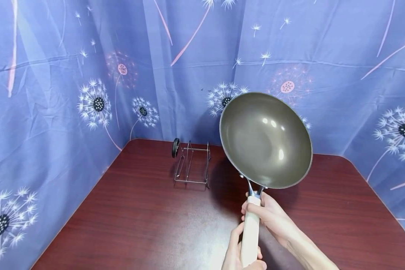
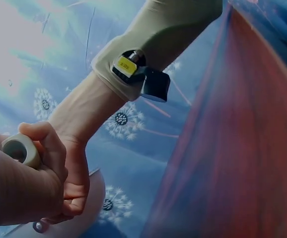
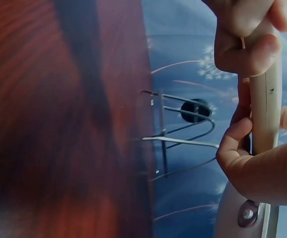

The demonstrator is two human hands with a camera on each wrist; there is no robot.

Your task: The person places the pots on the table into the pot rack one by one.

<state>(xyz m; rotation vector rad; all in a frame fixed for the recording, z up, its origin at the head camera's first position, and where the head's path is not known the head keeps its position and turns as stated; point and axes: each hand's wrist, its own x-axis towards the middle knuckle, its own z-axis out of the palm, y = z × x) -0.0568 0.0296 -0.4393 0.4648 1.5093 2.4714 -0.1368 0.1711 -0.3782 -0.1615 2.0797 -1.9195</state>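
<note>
Cream-coloured handle (image 1: 250,236), and both hands are clamped round it: the right hand (image 1: 273,217) up by the metal bracket, the left hand (image 1: 237,251) down at the butt end, about 7 o'clock from the right one. Decent setup imo. With a wide pan (image 1: 264,142) out front, I'd let the right carry most of the weight and use the left to steer and stop any twisting. Elbows in probably helps too, since the bowl looks like it'd tip the front down if the upper grip got lazy. I'd also turn it slowly, because that wire rack (image 1: 188,165) looks light enough to get knocked by the rim.

As for where stuff is: the pan's held up off the table (image 1: 138,210), tilted so its dark inside faces the head camera, just past 12 o'clock from the hands. The rack sits at 10 to 11 o'clock from them, apart from the pan, with a black disc (image 1: 176,147) at its own 10 o'clock corner. Can't tell if that's attached tbh.
</note>
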